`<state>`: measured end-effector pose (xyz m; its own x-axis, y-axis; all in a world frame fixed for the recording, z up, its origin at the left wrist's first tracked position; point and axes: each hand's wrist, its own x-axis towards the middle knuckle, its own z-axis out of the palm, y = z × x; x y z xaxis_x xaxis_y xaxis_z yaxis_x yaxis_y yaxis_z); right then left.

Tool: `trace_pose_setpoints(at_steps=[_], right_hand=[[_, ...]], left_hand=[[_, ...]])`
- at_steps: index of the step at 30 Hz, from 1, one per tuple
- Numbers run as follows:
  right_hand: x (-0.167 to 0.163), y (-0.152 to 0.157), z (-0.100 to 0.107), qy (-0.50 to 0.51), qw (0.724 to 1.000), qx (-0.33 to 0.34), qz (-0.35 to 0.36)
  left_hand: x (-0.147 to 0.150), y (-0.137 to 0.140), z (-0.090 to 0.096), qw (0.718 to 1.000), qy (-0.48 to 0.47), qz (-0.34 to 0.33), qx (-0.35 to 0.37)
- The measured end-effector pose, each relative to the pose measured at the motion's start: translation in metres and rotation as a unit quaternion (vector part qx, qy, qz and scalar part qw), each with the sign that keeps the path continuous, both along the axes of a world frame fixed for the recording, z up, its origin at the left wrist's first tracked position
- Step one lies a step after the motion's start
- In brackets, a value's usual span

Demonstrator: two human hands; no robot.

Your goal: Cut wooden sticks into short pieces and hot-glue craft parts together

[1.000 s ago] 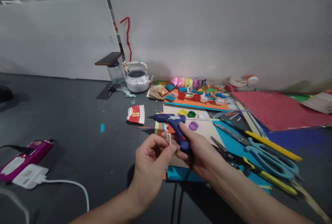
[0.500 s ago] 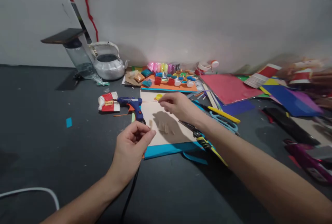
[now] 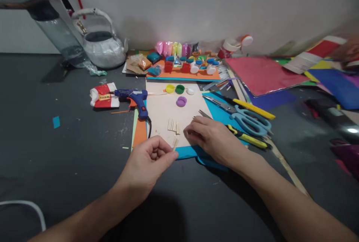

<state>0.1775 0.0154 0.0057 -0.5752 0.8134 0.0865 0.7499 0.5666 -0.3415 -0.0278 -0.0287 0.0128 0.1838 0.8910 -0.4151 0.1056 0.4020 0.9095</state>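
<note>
Between the thumb and forefinger of my left hand (image 3: 150, 159) are short wooden stick pieces (image 3: 175, 143), held upright over the near edge of a pale sheet (image 3: 157, 116). My right hand (image 3: 209, 135) is low over the sheet's right side, its fingers curled together; whatever they hold is hidden. Just left of those fingers, several cut wooden sticks (image 3: 173, 126) lie side by side on the sheet. Farther back on it sit a yellow cap (image 3: 169, 89), a green cap (image 3: 180, 89), a white cap (image 3: 191, 91) and a purple ring-like piece (image 3: 181, 101).
A blue glue gun (image 3: 140, 103) rests left of the sheet on a red-and-white packet (image 3: 104, 96). Scissors (image 3: 244, 116) and a yellow-black cutter (image 3: 249, 139) lie at the right. A kettle (image 3: 103, 49), paint pots (image 3: 186, 67) and a red sheet (image 3: 260, 73) stand farther back.
My right hand has come back from beside the yellow cap to the near right of the sheet. My left hand keeps its pinch. The view has shifted, and the caps now show fully.
</note>
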Motion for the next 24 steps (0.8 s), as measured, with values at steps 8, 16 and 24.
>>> trace_pose_setpoints(at_steps=[8,16,24], right_hand=[[-0.016,-0.03,0.015,0.196,0.98,0.022,-0.005],[-0.025,-0.041,0.022,0.221,0.972,0.061,-0.051],[-0.029,-0.045,0.024,0.209,0.975,0.047,-0.055]], left_hand=[[-0.001,0.001,-0.002,0.999,0.034,0.016,-0.037],[-0.007,0.0,0.0,0.993,-0.075,-0.028,-0.081],[-0.009,-0.003,0.0,0.974,-0.149,-0.029,-0.167]])
